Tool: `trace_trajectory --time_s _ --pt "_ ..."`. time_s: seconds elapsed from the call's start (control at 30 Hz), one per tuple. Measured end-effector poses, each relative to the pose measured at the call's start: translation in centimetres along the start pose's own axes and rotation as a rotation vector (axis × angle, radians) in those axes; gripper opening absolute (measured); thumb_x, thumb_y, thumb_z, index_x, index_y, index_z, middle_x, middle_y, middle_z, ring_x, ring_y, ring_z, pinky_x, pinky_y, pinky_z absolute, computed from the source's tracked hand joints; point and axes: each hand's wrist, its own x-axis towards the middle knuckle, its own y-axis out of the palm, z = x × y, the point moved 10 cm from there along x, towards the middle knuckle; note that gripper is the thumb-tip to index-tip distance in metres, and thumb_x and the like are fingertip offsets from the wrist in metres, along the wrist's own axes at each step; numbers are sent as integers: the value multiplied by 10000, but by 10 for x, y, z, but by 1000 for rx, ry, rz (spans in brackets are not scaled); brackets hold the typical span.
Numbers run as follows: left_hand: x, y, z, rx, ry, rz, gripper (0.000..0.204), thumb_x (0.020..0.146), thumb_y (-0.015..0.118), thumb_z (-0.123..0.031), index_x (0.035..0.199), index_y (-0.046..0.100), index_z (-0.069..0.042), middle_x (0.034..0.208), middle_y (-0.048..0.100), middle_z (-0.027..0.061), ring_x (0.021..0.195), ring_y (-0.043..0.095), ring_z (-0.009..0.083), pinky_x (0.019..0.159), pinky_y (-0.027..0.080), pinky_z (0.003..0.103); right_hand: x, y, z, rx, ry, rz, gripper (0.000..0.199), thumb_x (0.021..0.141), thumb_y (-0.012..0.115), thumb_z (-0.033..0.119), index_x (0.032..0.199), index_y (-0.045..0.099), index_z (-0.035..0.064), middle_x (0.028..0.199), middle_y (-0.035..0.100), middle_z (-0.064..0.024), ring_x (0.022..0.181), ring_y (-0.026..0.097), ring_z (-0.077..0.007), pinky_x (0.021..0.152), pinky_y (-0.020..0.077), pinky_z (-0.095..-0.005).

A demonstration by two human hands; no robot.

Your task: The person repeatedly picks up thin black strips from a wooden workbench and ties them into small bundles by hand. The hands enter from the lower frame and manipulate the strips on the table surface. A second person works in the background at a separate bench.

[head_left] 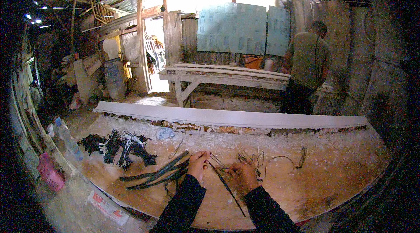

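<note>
My left hand [199,165] is closed, its fingertips pinching the upper end of a narrow dark strip [228,191] that slants down across the wooden board. My right hand [245,174] is closed in a pinch on a thin wire [217,161], which stretches across the gap toward the left fingers. More dark strips [158,174] lie in a loose bundle beside my left hand. Just beyond my right hand, thin wire loops [258,158] rest on the board. Further left sits a heap of black and whitish strands [124,147].
A long white plaster-like moulding [232,116] runs along the board's far side, with pale crumbs before it. A clear plastic bottle [65,134] and a pink bag [51,171] are at left. Behind, a person [309,60] stands by a long bench [227,77].
</note>
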Motion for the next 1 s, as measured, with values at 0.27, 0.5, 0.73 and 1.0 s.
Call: trace_trajectory --time_s 0.27,0.5,0.73,1.0 --pt "4 -7 3 8 48 -37 137 811 556 -217 769 555 -87 633 435 -49 568 409 43 441 319 186 -5 13 35 -375 -261 36 191 762 579 261 741 606 73 633 558 -106 662 543 -280 763 346 -409" --pt "6 -9 3 84 63 -45 162 813 557 -240 773 554 -83 631 432 -49 559 407 44 441 327 186 -7 18 38 -329 -325 34 214 778 557 261 738 594 53 629 554 -125 650 533 -300 704 392 -397" --pt "9 -10 9 31 34 -33 171 804 573 -258 782 563 -89 629 440 -53 556 408 45 444 333 186 -9 19 39 -253 -334 41 264 795 537 298 802 591 39 718 577 -140 689 548 -318 654 424 -392" --pt "14 -11 11 17 44 -13 171 801 574 -264 763 567 -97 631 453 -53 550 413 43 452 340 181 -10 20 39 -273 -289 71 261 801 532 297 857 593 49 757 589 -137 719 558 -316 658 444 -387"
